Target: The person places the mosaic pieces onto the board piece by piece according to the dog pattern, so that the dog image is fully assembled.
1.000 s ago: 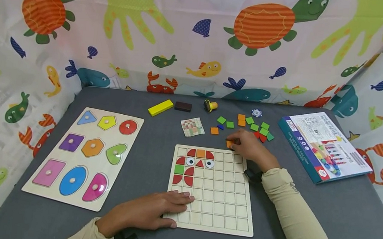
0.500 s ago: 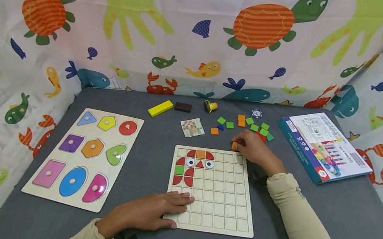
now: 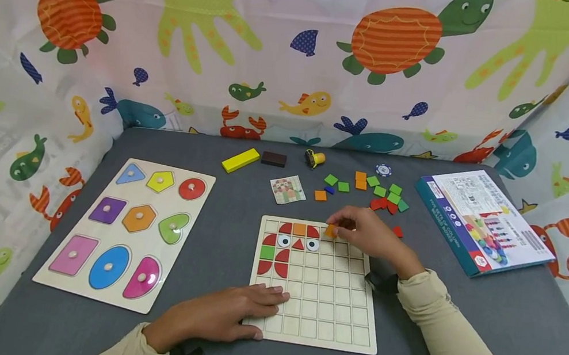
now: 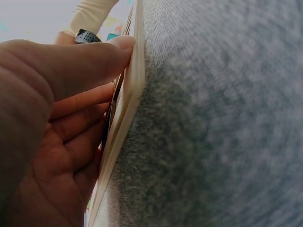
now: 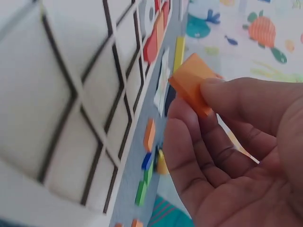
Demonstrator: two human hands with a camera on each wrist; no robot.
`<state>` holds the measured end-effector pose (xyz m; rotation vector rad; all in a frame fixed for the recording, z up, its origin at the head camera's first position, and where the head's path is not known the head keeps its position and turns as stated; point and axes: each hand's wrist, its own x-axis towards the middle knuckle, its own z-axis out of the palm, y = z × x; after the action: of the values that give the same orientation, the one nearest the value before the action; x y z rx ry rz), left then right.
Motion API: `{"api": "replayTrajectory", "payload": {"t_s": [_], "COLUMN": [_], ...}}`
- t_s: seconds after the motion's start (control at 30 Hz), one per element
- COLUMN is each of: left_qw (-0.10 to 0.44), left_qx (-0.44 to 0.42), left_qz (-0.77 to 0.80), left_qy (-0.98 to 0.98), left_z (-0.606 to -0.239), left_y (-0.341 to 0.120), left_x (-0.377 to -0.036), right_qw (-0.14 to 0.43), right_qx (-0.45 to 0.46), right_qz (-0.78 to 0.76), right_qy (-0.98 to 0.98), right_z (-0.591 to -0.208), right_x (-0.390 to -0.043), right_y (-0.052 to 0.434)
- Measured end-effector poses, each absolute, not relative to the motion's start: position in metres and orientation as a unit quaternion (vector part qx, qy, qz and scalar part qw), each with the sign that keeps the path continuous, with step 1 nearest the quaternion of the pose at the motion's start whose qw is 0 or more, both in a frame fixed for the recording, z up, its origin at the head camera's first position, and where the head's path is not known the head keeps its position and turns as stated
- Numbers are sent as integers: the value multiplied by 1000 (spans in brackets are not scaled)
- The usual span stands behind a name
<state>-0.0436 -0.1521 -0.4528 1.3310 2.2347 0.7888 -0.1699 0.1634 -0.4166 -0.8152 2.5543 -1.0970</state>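
A wooden grid board (image 3: 322, 314) lies in the middle of the grey table, with red, orange and green tiles and two eye tiles set in its top left cells. My right hand (image 3: 349, 230) hovers over the board's top edge and pinches a small orange tile (image 3: 330, 231) (image 5: 191, 87) between thumb and fingers. My left hand (image 3: 228, 313) lies flat on the board's bottom left corner, its fingers (image 4: 85, 61) pressed against the board's edge (image 4: 125, 113).
Loose green, orange, red and blue tiles (image 3: 366, 189) lie behind the board, with a pattern card (image 3: 286, 189), a yellow block (image 3: 240, 159), a dark block (image 3: 273, 158), a small yellow toy (image 3: 314, 158) and a chip (image 3: 382, 169). A shape puzzle (image 3: 125, 230) sits left, a box (image 3: 483, 221) right.
My right hand has lifted the orange tile from the table beside the board and carried it left over the board's top row. The left hand has stayed put.
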Motion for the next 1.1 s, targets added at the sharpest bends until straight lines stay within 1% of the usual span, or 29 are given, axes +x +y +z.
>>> {"api": "replayTrajectory", "payload": {"t_s": [0.13,0.27,0.37,0.7,1.1], "left_qw": [212,210,209,206,212], "left_qx": [476,476,477,478,476], "left_qz": [279,274,272,272,273], "left_qy": [806,809,809,809,809], "left_z": [-452,-451,-450,-450,-449], "left_y": [-152,-152,-153,-150,-152], "left_x": [-43,-43,-43,-42,-43], "right_qw": [132,161,173,187,161], "right_qx": [-304,-332,-344,-392,-390], "right_qz": [-381,-379,-380,-359,-330], "right_qy": [863,849,841,826,844], "right_z": [-421,-423,-423,-429,-432], "right_x": [-159,-148,-140,-126,-124], "right_y": [152,138,129,110,100]}}
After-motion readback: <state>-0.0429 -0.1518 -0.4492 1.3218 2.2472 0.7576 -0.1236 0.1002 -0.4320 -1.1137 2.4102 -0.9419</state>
